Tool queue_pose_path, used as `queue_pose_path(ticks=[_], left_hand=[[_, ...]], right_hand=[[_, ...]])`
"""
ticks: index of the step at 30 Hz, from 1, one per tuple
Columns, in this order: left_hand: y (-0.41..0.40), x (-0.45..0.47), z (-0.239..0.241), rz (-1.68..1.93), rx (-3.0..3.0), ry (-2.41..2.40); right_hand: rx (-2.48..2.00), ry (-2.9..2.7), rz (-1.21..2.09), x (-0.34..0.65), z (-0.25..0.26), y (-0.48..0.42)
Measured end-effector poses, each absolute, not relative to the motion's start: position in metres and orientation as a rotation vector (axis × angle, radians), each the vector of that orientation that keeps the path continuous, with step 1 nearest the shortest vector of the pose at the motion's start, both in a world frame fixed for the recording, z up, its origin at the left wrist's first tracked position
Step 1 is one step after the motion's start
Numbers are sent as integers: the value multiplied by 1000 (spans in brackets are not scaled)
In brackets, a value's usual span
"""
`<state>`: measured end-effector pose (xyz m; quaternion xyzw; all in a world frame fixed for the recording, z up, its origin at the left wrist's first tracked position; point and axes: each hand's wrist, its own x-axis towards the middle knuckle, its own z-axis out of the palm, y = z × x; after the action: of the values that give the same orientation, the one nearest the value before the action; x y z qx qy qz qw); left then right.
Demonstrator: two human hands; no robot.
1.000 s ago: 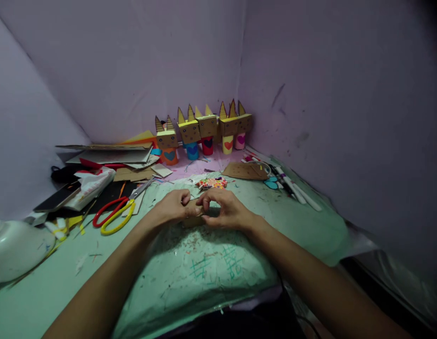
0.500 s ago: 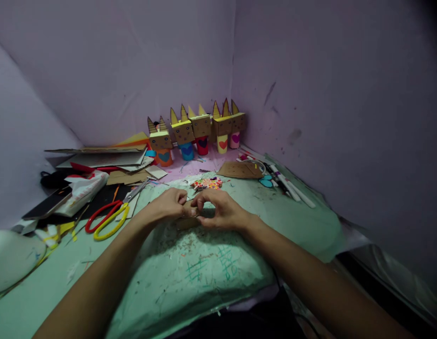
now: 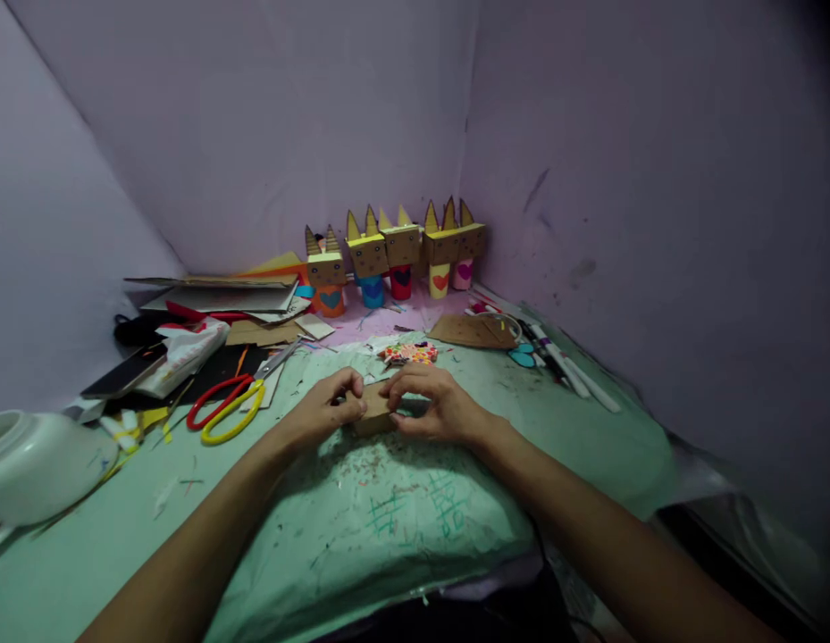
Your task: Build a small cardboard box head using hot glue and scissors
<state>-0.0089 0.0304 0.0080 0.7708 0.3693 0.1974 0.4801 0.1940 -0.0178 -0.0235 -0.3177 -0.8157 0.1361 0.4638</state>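
A small brown cardboard box (image 3: 374,413) sits low over the green-covered table, between my two hands. My left hand (image 3: 334,406) is closed, its thumb and curled fingers pressing the box's left end. On the opposite end, my right hand (image 3: 434,402) pinches the box with thumb and fingertips, leaving a gap inside the curve of the fingers. Just beyond the hands lies a bright patterned piece (image 3: 411,354). Bits of debris are scattered on the cover below the box.
Several cardboard-headed figures (image 3: 401,250) with pointed ears stand along the back wall. Red-and-yellow scissors (image 3: 233,406) lie at left, near stacked cardboard (image 3: 220,299) and a white pot (image 3: 46,464). A brown cardboard piece (image 3: 474,331) and several markers (image 3: 562,357) lie at right.
The view has shifted, so the scene sits a little further right. My fingers have moved on the box, and more of its top and front now shows between my hands.
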Motion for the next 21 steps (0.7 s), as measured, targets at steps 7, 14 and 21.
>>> queue_pose_path(ticks=[7, 14, 21], left_hand=[[24, -21, -1, 496, 1925, 756], [13, -14, -4, 791, 2010, 868], [9, -21, -1, 870, 2091, 823]], right_hand=[[-839, -2000, 308, 192, -21, -22], [-960, -1818, 426, 193, -20, -25], [-934, -1724, 690, 185, -21, -25]])
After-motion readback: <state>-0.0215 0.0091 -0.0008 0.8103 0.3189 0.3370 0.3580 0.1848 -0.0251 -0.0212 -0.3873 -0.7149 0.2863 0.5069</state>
